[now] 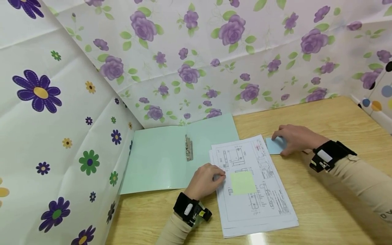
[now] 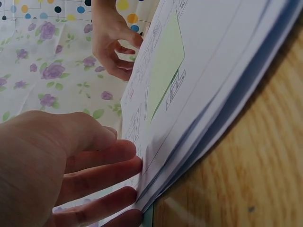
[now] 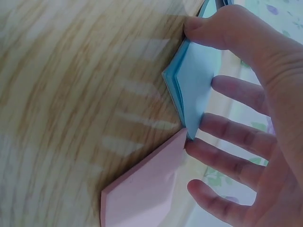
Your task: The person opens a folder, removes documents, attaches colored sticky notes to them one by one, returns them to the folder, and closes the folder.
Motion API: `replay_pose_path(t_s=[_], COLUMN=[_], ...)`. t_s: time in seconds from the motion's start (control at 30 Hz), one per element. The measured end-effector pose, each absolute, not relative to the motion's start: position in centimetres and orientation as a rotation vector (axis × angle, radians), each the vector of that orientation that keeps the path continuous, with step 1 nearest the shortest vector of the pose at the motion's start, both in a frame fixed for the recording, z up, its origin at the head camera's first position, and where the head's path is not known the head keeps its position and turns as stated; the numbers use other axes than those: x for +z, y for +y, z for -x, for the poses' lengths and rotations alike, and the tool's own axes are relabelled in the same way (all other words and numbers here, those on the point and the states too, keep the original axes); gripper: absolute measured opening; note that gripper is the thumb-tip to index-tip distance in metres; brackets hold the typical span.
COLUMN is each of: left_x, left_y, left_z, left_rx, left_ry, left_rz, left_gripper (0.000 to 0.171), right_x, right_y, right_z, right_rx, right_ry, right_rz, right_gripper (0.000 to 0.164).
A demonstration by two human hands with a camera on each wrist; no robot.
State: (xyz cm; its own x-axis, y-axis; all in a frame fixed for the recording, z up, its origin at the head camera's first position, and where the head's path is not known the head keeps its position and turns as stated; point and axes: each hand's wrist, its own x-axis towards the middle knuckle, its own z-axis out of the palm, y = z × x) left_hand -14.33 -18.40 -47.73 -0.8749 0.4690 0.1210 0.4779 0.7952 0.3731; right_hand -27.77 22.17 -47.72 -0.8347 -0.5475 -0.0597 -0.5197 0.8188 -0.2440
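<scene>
My right hand (image 1: 296,139) arches over a light blue sticky note pad (image 1: 274,146), right of the papers. In the right wrist view the thumb grips one edge of the blue pad (image 3: 195,78) and fingertips meet the opposite edge. A pink sticky note pad (image 3: 144,187) lies by its corner, mostly hidden under the hand in the head view. My left hand (image 1: 204,182) rests at the left edge of a stack of printed drawings (image 1: 269,207), its fingers loosely bent against the sheet edges in the left wrist view. A pale green sticky note (image 1: 243,182) lies on the top sheet.
A pale green folder (image 1: 153,160) lies spread flat at the back left, with a metal clip (image 1: 189,149) near its fold. The paper stack overlaps its right part. Flowered sheets (image 1: 190,58) stand behind and left of the wooden table (image 1: 324,117).
</scene>
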Motion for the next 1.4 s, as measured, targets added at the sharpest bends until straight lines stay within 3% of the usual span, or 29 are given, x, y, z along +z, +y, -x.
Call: replay_pose_path(t_s=[0.7, 0.87, 1.17, 1.4], left_x=[-47.6, -47.6, -47.6, -47.6], left_y=[-18.4, -18.4, -18.4, -18.4], left_z=[14.4, 14.3, 14.4, 14.4], left_rx=[-0.652, -0.665, -0.676, -0.672], left_ry=[-2.957, -2.936, -2.908, -2.902], left_rz=[0.793, 0.800, 0.808, 0.802], left_gripper=[0.016, 0.016, 0.015, 0.015], right_x=[-46.7, -46.0, -44.6, -43.1], right_y=[23.6, 23.3, 23.0, 23.0], right_z=[26.6, 25.7, 25.2, 25.0], right_rx=[-0.402, -0.475, -0.615, -0.755], right_ry=[3.113, 3.262, 3.594, 3.716], right_rz=[0.821, 0.923, 1.251, 1.313], right_gripper=[0.077, 0.075, 0.090, 0.092])
